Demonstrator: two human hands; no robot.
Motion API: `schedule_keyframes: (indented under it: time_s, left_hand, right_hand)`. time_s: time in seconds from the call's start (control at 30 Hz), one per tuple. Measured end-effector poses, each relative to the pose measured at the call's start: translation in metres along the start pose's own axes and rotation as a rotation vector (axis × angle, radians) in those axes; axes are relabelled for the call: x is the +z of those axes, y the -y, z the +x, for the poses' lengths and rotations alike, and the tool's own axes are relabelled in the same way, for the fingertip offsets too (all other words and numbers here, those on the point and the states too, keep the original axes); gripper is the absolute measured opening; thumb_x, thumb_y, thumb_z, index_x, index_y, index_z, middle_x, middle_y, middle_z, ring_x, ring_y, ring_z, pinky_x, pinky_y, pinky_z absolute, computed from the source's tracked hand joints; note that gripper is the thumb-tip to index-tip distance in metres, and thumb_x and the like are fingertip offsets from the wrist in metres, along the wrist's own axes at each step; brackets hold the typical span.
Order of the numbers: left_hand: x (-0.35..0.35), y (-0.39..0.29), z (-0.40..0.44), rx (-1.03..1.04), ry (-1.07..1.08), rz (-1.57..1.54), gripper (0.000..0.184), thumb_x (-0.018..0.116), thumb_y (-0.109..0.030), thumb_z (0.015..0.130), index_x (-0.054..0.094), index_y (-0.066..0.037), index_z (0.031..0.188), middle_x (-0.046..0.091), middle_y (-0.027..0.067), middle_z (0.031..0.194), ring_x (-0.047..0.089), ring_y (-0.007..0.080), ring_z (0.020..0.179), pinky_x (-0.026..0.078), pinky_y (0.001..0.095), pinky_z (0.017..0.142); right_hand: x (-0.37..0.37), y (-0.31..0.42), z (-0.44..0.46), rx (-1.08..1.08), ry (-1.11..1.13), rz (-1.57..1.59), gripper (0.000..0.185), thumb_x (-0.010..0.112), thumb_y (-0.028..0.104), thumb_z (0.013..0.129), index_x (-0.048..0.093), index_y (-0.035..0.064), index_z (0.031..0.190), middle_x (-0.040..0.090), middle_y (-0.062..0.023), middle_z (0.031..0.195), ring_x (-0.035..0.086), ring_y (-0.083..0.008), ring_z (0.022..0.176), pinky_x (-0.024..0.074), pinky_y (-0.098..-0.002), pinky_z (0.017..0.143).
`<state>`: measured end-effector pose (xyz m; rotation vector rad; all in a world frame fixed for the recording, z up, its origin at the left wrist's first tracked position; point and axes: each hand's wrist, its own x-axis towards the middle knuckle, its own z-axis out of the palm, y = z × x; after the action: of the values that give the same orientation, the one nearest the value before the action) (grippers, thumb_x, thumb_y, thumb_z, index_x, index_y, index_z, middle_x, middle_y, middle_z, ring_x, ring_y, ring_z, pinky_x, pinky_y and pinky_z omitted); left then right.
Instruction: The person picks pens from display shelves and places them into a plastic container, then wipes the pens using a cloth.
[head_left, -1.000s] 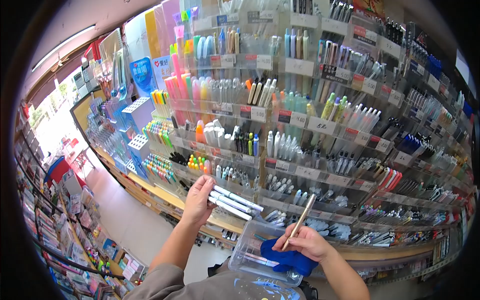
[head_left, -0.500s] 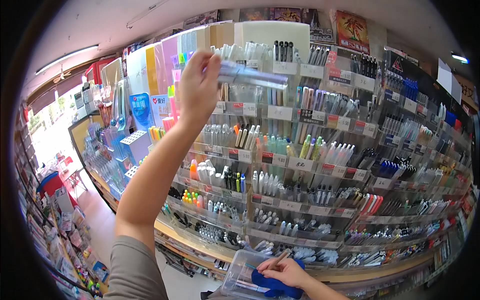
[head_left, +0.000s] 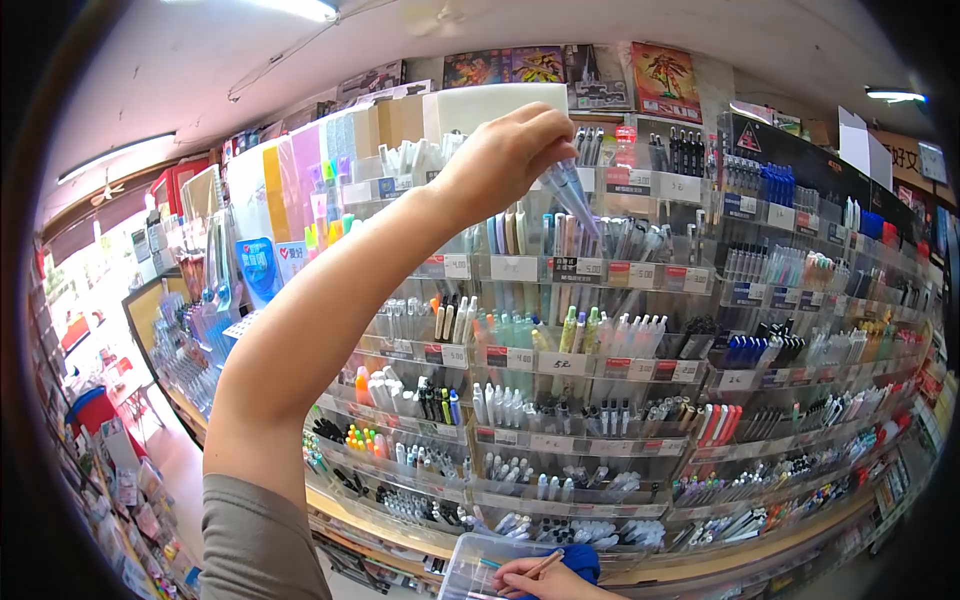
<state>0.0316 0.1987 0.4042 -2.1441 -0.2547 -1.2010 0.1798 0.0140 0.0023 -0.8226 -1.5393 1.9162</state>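
Observation:
My left hand (head_left: 520,150) is raised in front of the upper rack, closed around a few clear, pale-blue pens (head_left: 570,195) that point down and to the right. Their tips hang before a row of pens standing in the second tier. Low in the view, my right hand (head_left: 545,581) has a thin brown pen (head_left: 549,563) between its fingers. Behind and beside that hand is a bunched blue cloth (head_left: 580,563). A clear plastic box (head_left: 466,556) with some pens in it lies at the right hand, its lower part cut off.
Clear tiered pen racks (head_left: 570,445) with price labels fill the middle and right. Tall coloured sheets (head_left: 300,170) stand behind at the upper left. A counter (head_left: 190,405) with pen holders is on the left, beside an aisle (head_left: 165,435).
My left hand has moved right, and the pens in it have swung from nearly level to pointing downward. The view has shifted upward; my right hand still holds the brown pen.

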Motion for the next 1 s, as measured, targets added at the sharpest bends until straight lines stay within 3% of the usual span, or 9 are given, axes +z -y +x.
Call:
schedule_keyframes:
  time_s: [0.03, 0.17, 0.3, 0.43, 0.47, 0.6, 0.7, 0.73, 1.0]
  left_hand:
    - [0.001, 0.002, 0.0, -0.011, 0.005, -0.006, 0.011, 0.055, -0.012, 0.084, 0.051, -0.002, 0.087, 0.052, 0.0116, 0.076, 0.052, 0.0286, 0.067, 0.042, 0.0336, 0.059]
    - [0.001, 0.015, 0.007, -0.417, 0.011, -0.049, 0.023, 0.053, -0.023, 0.086, 0.053, 0.0, 0.081, 0.054, 0.0119, 0.065, 0.051, 0.0231, 0.059, 0.041, 0.0313, 0.059]
    - [-0.002, 0.031, 0.018, -0.535, 0.06, -0.04, 0.027, 0.054, -0.024, 0.086, 0.054, 0.001, 0.075, 0.055, 0.0119, 0.064, 0.049, 0.0201, 0.056, 0.04, 0.033, 0.057]
    - [0.013, 0.046, 0.019, -0.267, 0.016, 0.009, 0.026, 0.054, -0.021, 0.085, 0.052, 0.002, 0.072, 0.051, 0.0133, 0.063, 0.046, 0.0259, 0.058, 0.038, 0.0344, 0.058]
    - [0.019, 0.051, 0.018, -0.196, 0.02, 0.068, 0.026, 0.053, -0.021, 0.085, 0.05, 0.002, 0.071, 0.05, 0.0149, 0.066, 0.047, 0.0307, 0.062, 0.038, 0.0358, 0.059]
    - [0.031, 0.048, 0.019, -0.09, 0.007, 0.12, 0.026, 0.052, -0.023, 0.086, 0.05, 0.001, 0.074, 0.05, 0.0156, 0.07, 0.05, 0.0347, 0.068, 0.039, 0.0387, 0.061]
    - [0.036, 0.04, 0.02, -0.075, 0.069, 0.074, 0.026, 0.052, -0.023, 0.086, 0.051, 0.0, 0.075, 0.051, 0.0156, 0.07, 0.05, 0.0345, 0.067, 0.039, 0.0387, 0.061]
    - [0.036, 0.033, 0.021, -0.119, 0.125, 0.036, 0.025, 0.05, -0.023, 0.086, 0.053, 0.0, 0.076, 0.055, 0.0171, 0.075, 0.052, 0.0369, 0.073, 0.041, 0.0409, 0.064]
    - [0.043, 0.022, 0.015, -0.366, 0.446, -0.1, 0.022, 0.052, -0.021, 0.085, 0.056, 0.0, 0.08, 0.057, 0.0204, 0.073, 0.054, 0.0379, 0.07, 0.042, 0.0409, 0.062]
  right_hand:
    - [0.0, -0.001, 0.001, 0.007, 0.003, 0.023, 0.017, 0.053, 0.014, 0.086, 0.06, 0.0011, 0.095, 0.063, -0.0059, 0.083, 0.06, -0.0116, 0.073, 0.0496, -0.0237, 0.066]
    - [0.0, -0.011, 0.007, 0.033, 0.014, 0.068, 0.017, 0.052, 0.013, 0.086, 0.058, -0.0002, 0.096, 0.063, -0.0085, 0.082, 0.061, -0.0146, 0.073, 0.0515, -0.0257, 0.066]
    - [0.001, -0.013, 0.009, 0.065, 0.0, 0.044, 0.016, 0.052, 0.011, 0.086, 0.057, -0.0006, 0.096, 0.063, -0.0099, 0.082, 0.062, -0.0153, 0.072, 0.0522, -0.0255, 0.063]
    - [0.002, -0.014, 0.01, 0.063, 0.013, 0.065, 0.015, 0.052, 0.011, 0.086, 0.056, -0.0005, 0.095, 0.062, -0.01, 0.081, 0.062, -0.0154, 0.071, 0.0524, -0.0251, 0.061]
    - [0.002, -0.014, 0.01, 0.063, 0.014, 0.068, 0.015, 0.052, 0.011, 0.086, 0.056, -0.0003, 0.094, 0.062, -0.0098, 0.081, 0.062, -0.0153, 0.071, 0.0524, -0.0251, 0.061]
    - [0.003, -0.013, 0.008, 0.058, 0.006, 0.074, 0.015, 0.052, 0.012, 0.086, 0.056, 0.0007, 0.094, 0.062, -0.0088, 0.081, 0.062, -0.0148, 0.07, 0.0523, -0.025, 0.061]
    - [0.002, -0.015, 0.009, 0.06, -0.008, 0.088, 0.015, 0.052, 0.013, 0.086, 0.057, 0.0014, 0.094, 0.062, -0.0083, 0.081, 0.061, -0.0143, 0.07, 0.0522, -0.025, 0.061]
    - [0.002, -0.017, 0.01, 0.066, -0.01, 0.095, 0.015, 0.052, 0.013, 0.086, 0.057, 0.0017, 0.095, 0.062, -0.0081, 0.081, 0.061, -0.0142, 0.071, 0.0521, -0.025, 0.061]
    - [0.001, -0.012, 0.01, 0.074, 0.018, 0.1, 0.016, 0.052, 0.014, 0.086, 0.057, 0.0012, 0.095, 0.061, -0.0077, 0.08, 0.061, -0.0138, 0.069, 0.0517, -0.0245, 0.06]
